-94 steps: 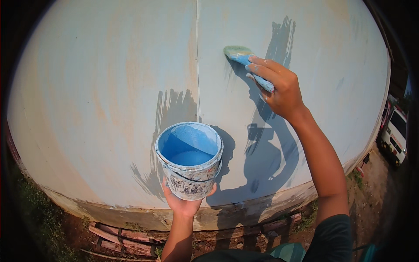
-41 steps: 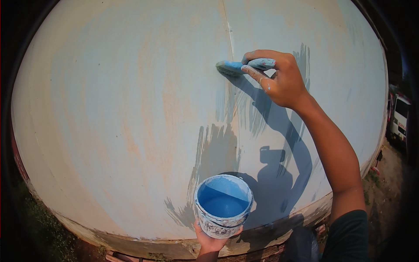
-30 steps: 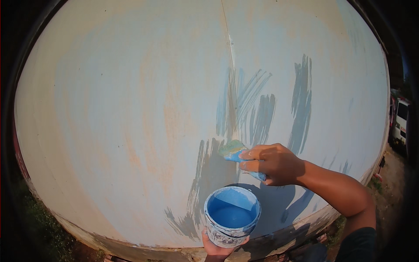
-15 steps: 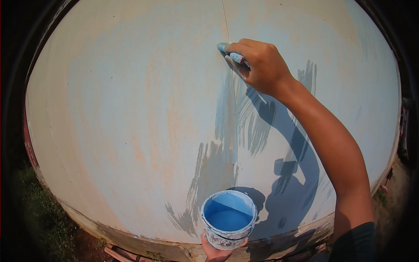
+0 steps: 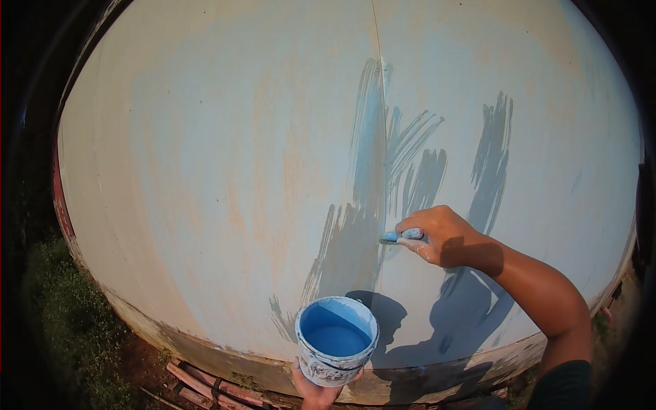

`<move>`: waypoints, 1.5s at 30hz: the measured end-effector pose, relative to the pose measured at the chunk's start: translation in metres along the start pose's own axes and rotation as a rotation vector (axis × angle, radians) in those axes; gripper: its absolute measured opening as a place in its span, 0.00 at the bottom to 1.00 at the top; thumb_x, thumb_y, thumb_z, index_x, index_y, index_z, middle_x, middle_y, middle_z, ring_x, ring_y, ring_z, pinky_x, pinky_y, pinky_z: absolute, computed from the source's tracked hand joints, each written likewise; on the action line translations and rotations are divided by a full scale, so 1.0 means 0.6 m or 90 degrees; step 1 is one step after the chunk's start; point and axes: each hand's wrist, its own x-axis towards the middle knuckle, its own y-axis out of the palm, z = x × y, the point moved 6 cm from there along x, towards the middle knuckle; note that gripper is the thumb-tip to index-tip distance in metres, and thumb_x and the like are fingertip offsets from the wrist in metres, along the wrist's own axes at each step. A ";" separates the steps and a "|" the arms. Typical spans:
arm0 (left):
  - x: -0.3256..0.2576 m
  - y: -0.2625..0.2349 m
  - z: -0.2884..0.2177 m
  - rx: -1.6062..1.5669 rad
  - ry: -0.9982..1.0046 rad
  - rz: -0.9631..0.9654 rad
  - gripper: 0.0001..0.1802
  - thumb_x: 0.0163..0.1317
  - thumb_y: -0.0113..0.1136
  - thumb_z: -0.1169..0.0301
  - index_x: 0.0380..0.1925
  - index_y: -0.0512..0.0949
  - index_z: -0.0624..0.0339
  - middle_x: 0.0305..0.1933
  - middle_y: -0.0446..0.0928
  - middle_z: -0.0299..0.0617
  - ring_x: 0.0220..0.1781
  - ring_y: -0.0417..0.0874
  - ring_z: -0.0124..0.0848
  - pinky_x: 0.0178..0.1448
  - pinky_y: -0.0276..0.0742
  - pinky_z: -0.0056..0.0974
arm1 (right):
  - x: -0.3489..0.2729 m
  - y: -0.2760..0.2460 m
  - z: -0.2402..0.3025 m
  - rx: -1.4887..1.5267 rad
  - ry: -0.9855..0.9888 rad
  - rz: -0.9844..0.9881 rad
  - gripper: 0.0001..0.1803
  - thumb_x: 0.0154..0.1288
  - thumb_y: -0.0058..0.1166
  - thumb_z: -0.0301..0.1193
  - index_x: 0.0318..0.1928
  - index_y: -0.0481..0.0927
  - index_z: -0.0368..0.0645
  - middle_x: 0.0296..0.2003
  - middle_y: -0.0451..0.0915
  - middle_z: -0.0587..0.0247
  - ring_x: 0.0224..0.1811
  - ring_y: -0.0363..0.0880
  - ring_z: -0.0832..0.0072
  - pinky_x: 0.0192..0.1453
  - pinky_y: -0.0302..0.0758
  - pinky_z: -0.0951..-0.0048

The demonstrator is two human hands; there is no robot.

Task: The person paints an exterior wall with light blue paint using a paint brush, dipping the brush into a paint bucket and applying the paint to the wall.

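My right hand (image 5: pixel 444 236), gripping the paintbrush (image 5: pixel 402 236), has dropped lower, lengthening the blue stroke (image 5: pixel 369 178); left hand (image 5: pixel 316 391) is clasping the paint bucket (image 5: pixel 336 339).

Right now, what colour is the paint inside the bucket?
Blue: the paint in the white bucket held by the left hand, seen in the head view.

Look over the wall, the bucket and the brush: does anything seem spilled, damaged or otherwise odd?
Nothing is spilled. The wall looks weathered, with rusty orange staining, and the fresh blue strokes are streaky and patchy. The bucket in the left hand is upright, its outside paint-smeared. The right hand holds the brush.
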 end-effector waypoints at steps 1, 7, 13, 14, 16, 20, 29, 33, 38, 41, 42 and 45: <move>-0.003 0.005 -0.005 -0.004 0.001 0.007 0.53 0.68 0.49 0.29 0.85 0.53 0.43 0.88 0.52 0.54 0.82 0.62 0.68 0.65 0.66 0.90 | 0.017 -0.053 -0.010 0.008 0.026 -0.086 0.16 0.68 0.70 0.29 0.54 0.90 0.39 0.46 0.90 0.42 0.45 0.90 0.51 0.53 0.85 0.59; 0.009 0.092 0.038 0.301 -0.050 -0.005 0.51 0.69 0.47 0.30 0.85 0.53 0.42 0.87 0.53 0.54 0.81 0.64 0.67 0.64 0.69 0.88 | 0.052 -0.344 -0.071 -0.166 -0.006 -0.478 0.13 0.68 0.72 0.27 0.52 0.91 0.40 0.43 0.90 0.45 0.40 0.90 0.58 0.49 0.85 0.63; 0.025 0.052 0.040 0.039 -0.106 0.039 0.49 0.69 0.48 0.33 0.84 0.55 0.43 0.86 0.55 0.53 0.79 0.65 0.65 0.61 0.70 0.86 | 0.012 -0.186 -0.021 -0.442 -0.227 -0.399 0.19 0.59 0.75 0.20 0.51 0.89 0.42 0.48 0.90 0.49 0.49 0.92 0.58 0.52 0.90 0.63; 0.026 0.051 0.042 0.056 -0.116 0.044 0.49 0.68 0.49 0.33 0.84 0.56 0.43 0.86 0.55 0.53 0.80 0.65 0.65 0.61 0.69 0.86 | 0.003 -0.137 -0.011 -0.409 -0.235 -0.338 0.19 0.58 0.75 0.19 0.51 0.89 0.43 0.49 0.90 0.49 0.50 0.91 0.58 0.52 0.90 0.62; 0.030 0.044 0.050 0.057 -0.128 0.034 0.50 0.67 0.51 0.33 0.84 0.56 0.42 0.86 0.55 0.52 0.80 0.65 0.65 0.61 0.69 0.87 | -0.031 -0.055 0.009 -0.331 -0.260 -0.235 0.19 0.58 0.75 0.19 0.51 0.89 0.44 0.51 0.90 0.48 0.50 0.91 0.58 0.52 0.91 0.62; 0.052 0.037 0.100 -0.029 -0.203 0.024 0.53 0.64 0.57 0.33 0.84 0.55 0.40 0.87 0.53 0.52 0.81 0.63 0.65 0.64 0.68 0.89 | -0.095 0.017 -0.003 -0.072 -0.225 -0.046 0.21 0.59 0.75 0.20 0.54 0.89 0.43 0.51 0.90 0.46 0.50 0.92 0.56 0.48 0.91 0.64; 0.120 0.003 0.265 -0.079 -0.324 -0.020 0.50 0.67 0.52 0.35 0.84 0.56 0.46 0.86 0.56 0.55 0.82 0.62 0.67 0.69 0.65 0.88 | -0.176 -0.266 -0.153 -0.025 0.056 -0.426 0.11 0.71 0.68 0.22 0.52 0.91 0.37 0.49 0.91 0.48 0.49 0.89 0.63 0.53 0.85 0.68; 0.143 -0.002 0.354 -0.103 -0.390 -0.020 0.49 0.69 0.49 0.35 0.84 0.57 0.48 0.87 0.56 0.56 0.83 0.62 0.66 0.72 0.63 0.86 | -0.272 -0.360 -0.269 0.055 0.166 -0.663 0.11 0.71 0.68 0.22 0.52 0.90 0.35 0.50 0.91 0.51 0.51 0.88 0.68 0.57 0.84 0.69; 0.167 -0.023 0.446 -0.107 -0.458 0.015 0.49 0.69 0.47 0.36 0.84 0.57 0.49 0.87 0.56 0.56 0.84 0.61 0.64 0.76 0.59 0.84 | -0.387 -0.247 -0.292 -0.211 0.078 -0.419 0.12 0.66 0.71 0.20 0.50 0.90 0.36 0.55 0.90 0.46 0.53 0.91 0.55 0.59 0.86 0.64; 0.164 -0.053 0.492 -0.111 -0.466 0.027 0.49 0.69 0.45 0.36 0.85 0.57 0.49 0.87 0.56 0.56 0.84 0.60 0.63 0.79 0.57 0.83 | -0.445 -0.195 -0.300 -0.109 0.110 -0.305 0.12 0.64 0.73 0.20 0.48 0.91 0.37 0.52 0.90 0.45 0.53 0.91 0.53 0.58 0.87 0.62; 0.160 -0.065 0.505 -0.111 -0.468 0.027 0.49 0.69 0.45 0.36 0.85 0.57 0.49 0.87 0.56 0.56 0.85 0.60 0.63 0.80 0.56 0.82 | -0.459 -0.180 -0.307 -0.052 0.126 -0.238 0.11 0.63 0.73 0.21 0.47 0.92 0.38 0.50 0.91 0.46 0.53 0.91 0.53 0.58 0.87 0.61; 0.176 -0.063 0.552 -0.167 -0.464 0.085 0.49 0.69 0.45 0.36 0.84 0.58 0.49 0.87 0.55 0.56 0.85 0.60 0.63 0.80 0.56 0.81 | -0.480 -0.202 -0.332 0.040 0.216 -0.198 0.10 0.64 0.73 0.22 0.46 0.93 0.38 0.46 0.92 0.47 0.50 0.92 0.55 0.56 0.86 0.60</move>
